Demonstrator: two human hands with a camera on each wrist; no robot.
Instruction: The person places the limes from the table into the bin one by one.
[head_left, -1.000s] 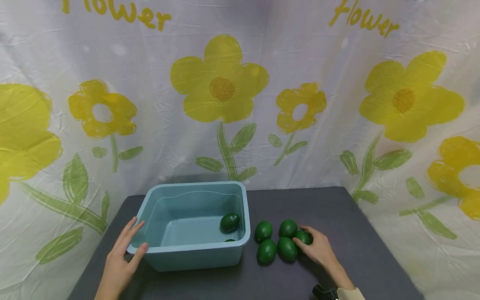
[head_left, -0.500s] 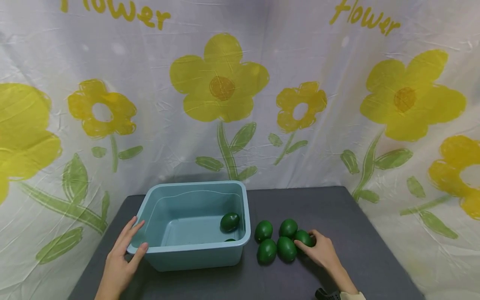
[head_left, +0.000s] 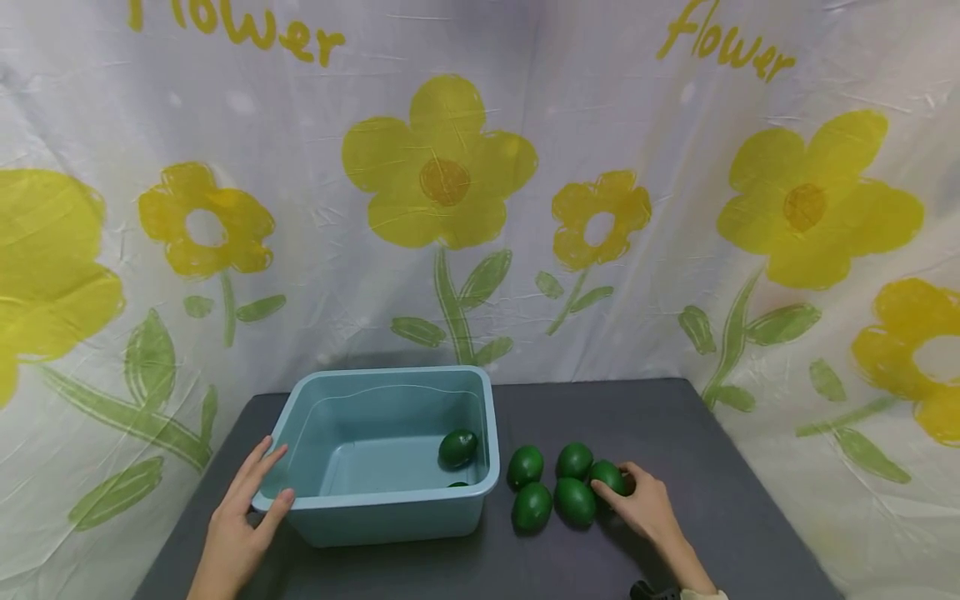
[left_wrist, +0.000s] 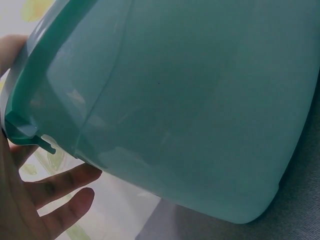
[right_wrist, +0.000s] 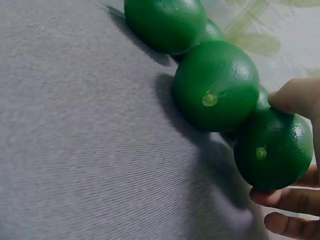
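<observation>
In the head view, my right hand [head_left: 637, 500] pinches a glossy green avocado [head_left: 606, 477] between thumb and fingers, at the right end of a cluster. The right wrist view shows the thumb on top of this avocado [right_wrist: 272, 152] and fingertips under its lower side. Another avocado [head_left: 575, 502] lies right beside it. My left hand [head_left: 238, 521] rests at the left front corner of a light blue plastic basin [head_left: 390, 521], fingers spread over its rim. In the left wrist view, the lower fingers [left_wrist: 67, 192] extend outside the basin wall [left_wrist: 190, 110].
More avocados [head_left: 532, 507] lie on the dark grey tablecloth [head_left: 675, 425] between basin and right hand. Inside the basin, one avocado [head_left: 457, 449] sits at the right, with another partly hidden behind the front rim. A flower-printed curtain [head_left: 315, 292] hangs behind the table.
My right hand has shifted slightly right and down, its fingers closing in on the rightmost avocado. The left hand and basin stay where they were; the head view tilts slightly.
</observation>
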